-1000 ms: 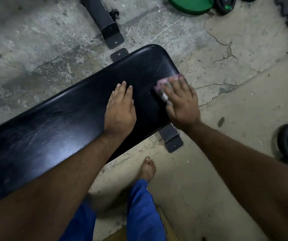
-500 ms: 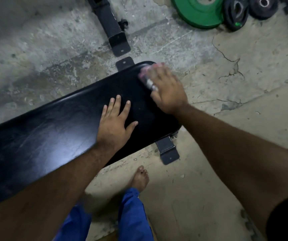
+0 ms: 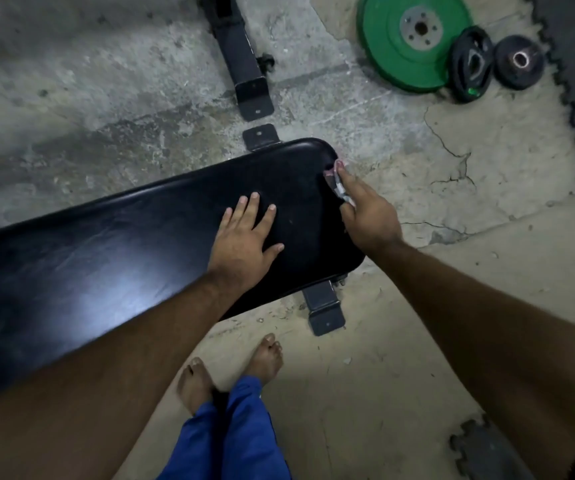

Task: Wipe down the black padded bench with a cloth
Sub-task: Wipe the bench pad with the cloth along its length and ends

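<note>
Bare feet (image 3: 230,368) on the concrete floor (image 3: 417,323) nearest. Black padded bench (image 3: 106,258) runs from the left to its rounded end at centre. Left hand (image 3: 244,240) flat on the pad, fingers spread – bracing. Right hand (image 3: 365,213) fingers clamped on a bunched pinkish cloth (image 3: 335,181), pressed at the end edge near the far corner. Judgement: keep the cloth flat, follow the rounded rim with overlapping strokes. Weight plates (image 3: 414,39) lie beyond, well apart.

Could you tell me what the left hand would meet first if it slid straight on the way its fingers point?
Probably only the far edge of the black padded bench; the left hand has bare padding ahead, then cracked concrete floor.
</note>
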The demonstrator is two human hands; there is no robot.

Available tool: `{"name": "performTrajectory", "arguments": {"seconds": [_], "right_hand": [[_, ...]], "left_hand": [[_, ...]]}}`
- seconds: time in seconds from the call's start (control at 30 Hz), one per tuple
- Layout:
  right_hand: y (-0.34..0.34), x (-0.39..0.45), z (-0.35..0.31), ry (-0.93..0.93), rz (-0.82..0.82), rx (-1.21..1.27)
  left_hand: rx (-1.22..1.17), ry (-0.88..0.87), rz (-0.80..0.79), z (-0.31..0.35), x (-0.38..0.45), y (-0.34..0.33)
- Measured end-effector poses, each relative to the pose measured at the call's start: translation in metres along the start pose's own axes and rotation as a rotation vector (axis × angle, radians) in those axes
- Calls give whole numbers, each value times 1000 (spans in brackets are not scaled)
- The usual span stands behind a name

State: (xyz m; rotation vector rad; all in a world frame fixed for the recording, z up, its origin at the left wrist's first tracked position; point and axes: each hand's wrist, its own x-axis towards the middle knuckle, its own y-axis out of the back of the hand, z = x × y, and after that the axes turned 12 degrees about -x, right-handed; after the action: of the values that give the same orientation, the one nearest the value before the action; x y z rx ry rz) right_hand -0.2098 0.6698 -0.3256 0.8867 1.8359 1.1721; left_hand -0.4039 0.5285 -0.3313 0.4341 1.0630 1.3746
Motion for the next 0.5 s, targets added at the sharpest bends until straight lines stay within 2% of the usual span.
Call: {"name": "performTrajectory", "arguments": {"seconds": [0.1,0.2,0.27,0.33,0.5], "right_hand": [[23,-22,-6,-58,-13,7],[46,-47,-44,-97,-11,187],[60,-56,-73,-143,-38,411],[74,-64,-105,-247,-76,618],[131,-93,-201,-384,-151,961]], "left_hand": [[-86,7,-20,9,-4,19],[-307,45,104,25,-24,49],[-436,135,168,33,-41,75],[-579,264,162,37,-59,102],[-967,538,240,48,-108,170]]}}
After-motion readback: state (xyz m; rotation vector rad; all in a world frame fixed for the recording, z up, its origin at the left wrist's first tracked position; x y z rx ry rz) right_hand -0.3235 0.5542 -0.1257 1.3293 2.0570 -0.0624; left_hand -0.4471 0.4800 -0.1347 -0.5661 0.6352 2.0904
